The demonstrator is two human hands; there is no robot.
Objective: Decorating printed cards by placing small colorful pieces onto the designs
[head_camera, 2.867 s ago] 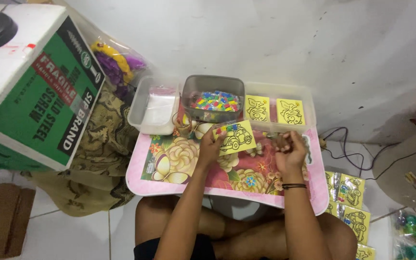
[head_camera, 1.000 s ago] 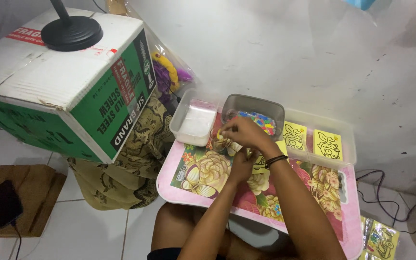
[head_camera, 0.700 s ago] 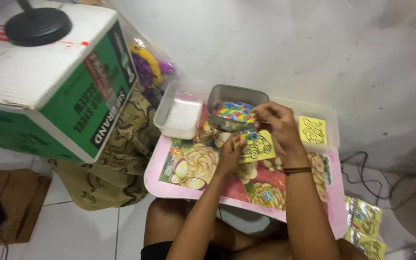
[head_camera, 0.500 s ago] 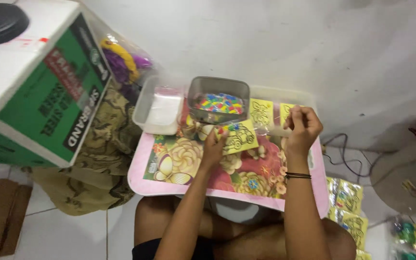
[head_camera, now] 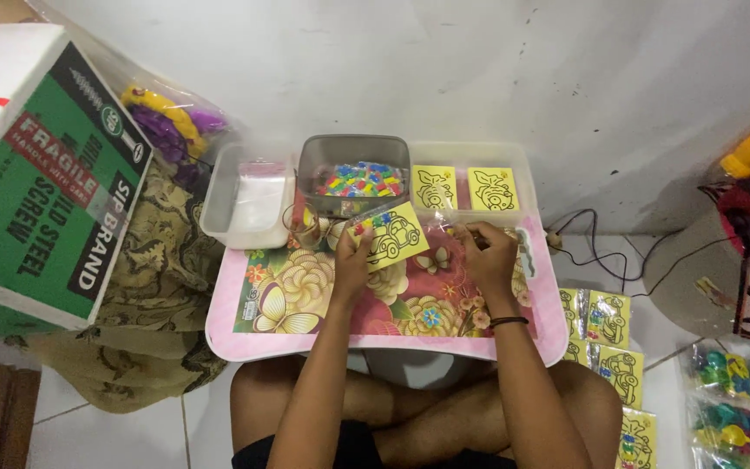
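A yellow square card with a black outline drawing of a car (head_camera: 390, 238), sleeved in clear plastic, is held tilted just above the far part of the surface (head_camera: 305, 343), a small pink lap table covered with a flower-and-butterfly print. The left hand (head_camera: 351, 258) pinches the card's near left corner, fingers closed on it. The right hand (head_camera: 490, 254) rests on the surface just right of the card, its fingers curled narrowly around something small at the fingertips; what it is cannot be made out. A dark band (head_camera: 509, 321) circles the right wrist.

Just beyond the card stands a grey rectangular plastic tub (head_camera: 310, 178) filled with small multicoloured pieces (head_camera: 359, 180). To its right, touching it, a clear rectangular plastic box (head_camera: 523, 165) holds two more yellow outline cards (head_camera: 465, 188) lying side by side. To the tub's left sits a white translucent container (head_camera: 219, 208) with clear plastic bags (head_camera: 258, 195) inside.

Farther left, a large green and white cardboard box (head_camera: 36, 174) rests on a brown patterned cloth (head_camera: 154, 278), with a clear bag of purple and yellow toys (head_camera: 167, 117) behind it against the white wall (head_camera: 479, 69). On the tiled floor to the right of the person's crossed legs (head_camera: 410, 417) lie several bagged yellow car cards (head_camera: 605, 334), and near them bags of coloured pieces (head_camera: 740, 408).
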